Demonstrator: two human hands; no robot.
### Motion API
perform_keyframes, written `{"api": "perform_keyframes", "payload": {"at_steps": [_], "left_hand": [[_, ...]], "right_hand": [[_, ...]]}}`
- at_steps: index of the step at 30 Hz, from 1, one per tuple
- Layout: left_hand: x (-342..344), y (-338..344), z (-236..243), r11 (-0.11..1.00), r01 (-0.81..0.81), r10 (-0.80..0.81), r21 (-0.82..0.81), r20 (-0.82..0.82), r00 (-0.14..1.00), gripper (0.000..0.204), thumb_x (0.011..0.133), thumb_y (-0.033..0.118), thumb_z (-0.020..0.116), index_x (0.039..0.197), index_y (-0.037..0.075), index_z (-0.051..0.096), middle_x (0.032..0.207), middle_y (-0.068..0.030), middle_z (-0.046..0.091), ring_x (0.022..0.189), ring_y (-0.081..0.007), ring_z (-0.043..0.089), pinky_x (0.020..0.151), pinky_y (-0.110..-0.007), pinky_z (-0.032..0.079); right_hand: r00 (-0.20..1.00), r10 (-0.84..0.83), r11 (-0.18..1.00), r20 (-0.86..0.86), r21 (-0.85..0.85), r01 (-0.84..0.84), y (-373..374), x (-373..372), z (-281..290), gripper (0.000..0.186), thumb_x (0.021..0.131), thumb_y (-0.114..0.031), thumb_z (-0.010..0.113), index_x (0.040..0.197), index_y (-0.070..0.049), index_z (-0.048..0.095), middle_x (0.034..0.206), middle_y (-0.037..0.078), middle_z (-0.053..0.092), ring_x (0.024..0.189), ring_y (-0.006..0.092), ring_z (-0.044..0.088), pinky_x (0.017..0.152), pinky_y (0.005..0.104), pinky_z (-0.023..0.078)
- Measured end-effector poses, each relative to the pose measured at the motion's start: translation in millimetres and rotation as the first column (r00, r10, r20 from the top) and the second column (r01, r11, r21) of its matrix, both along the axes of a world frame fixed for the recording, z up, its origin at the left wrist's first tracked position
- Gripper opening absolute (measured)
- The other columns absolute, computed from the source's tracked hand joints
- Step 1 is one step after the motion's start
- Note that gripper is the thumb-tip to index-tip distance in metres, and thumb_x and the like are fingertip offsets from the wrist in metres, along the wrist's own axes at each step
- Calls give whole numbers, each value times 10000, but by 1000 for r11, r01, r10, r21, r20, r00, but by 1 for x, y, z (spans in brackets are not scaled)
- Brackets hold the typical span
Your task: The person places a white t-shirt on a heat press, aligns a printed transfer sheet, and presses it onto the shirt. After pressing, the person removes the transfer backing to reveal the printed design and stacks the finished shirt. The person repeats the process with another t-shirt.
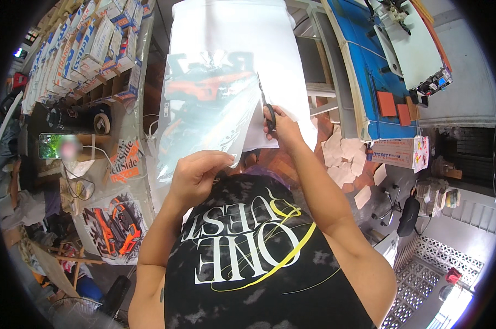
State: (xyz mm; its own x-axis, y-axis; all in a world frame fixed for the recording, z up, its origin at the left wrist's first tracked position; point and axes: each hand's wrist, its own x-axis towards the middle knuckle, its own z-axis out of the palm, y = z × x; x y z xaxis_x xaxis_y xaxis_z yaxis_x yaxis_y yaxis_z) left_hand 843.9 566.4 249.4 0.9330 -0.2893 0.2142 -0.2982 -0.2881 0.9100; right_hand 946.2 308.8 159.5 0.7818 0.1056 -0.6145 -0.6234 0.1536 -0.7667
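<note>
One clear film sheet (pixel 201 131) printed with an orange car lies across a white-covered tabletop (pixel 283 46), directly ahead of a person and mostly beyond the left hand (pixel 196 174), whose curled fingers pinch its near right corner. The right hand (pixel 281 129), just right of the sheet, grips black-handled scissors (pixel 272 117), fingers closed around the handles, with the blades pointing away from the body along the upper part of the film's right edge. Pale paper scraps (pixel 340 159) litter the floor to the right, beside a blue tabletop (pixel 362 71) bearing flat reddish pieces (pixel 386 103). At left, long cartons (pixel 89 52) stand packed in rows, a lit phone (pixel 50 146) nearer the person.
</note>
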Motion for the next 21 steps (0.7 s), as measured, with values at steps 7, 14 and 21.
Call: {"api": "perform_keyframes", "payload": {"at_steps": [7, 14, 21], "left_hand": [[-5, 5, -1, 998, -37, 38, -44, 3, 999, 148, 875, -73, 643, 977, 5, 716, 985, -142, 756, 898, -280, 739, 803, -341, 569], [-10, 7, 1, 995, -52, 53, -80, 1, 999, 145, 880, -77, 638, 973, 4, 714, 988, -146, 756, 911, -277, 741, 810, -335, 569], [-15, 4, 9, 994, -41, 38, -100, -32, 999, 156, 862, -90, 643, 975, -6, 709, 984, -152, 757, 909, -281, 745, 806, -332, 573]], "right_hand": [[999, 41, 999, 2, 2, -41, -4, 4, 4, 249, 969, -315, 682, 1090, -107, 618, 756, -14, 565, 625, 88, 554, 517, 241, 414], [1000, 11, 1000, 12, 1, -11, 5, 9, 4, 269, 963, -312, 691, 1116, -106, 610, 748, -11, 560, 614, 84, 545, 487, 234, 399], [999, -27, 999, 20, -40, 28, 20, 10, 5, 263, 960, -347, 680, 1060, -113, 615, 748, -10, 558, 636, 94, 552, 508, 244, 419]]}}
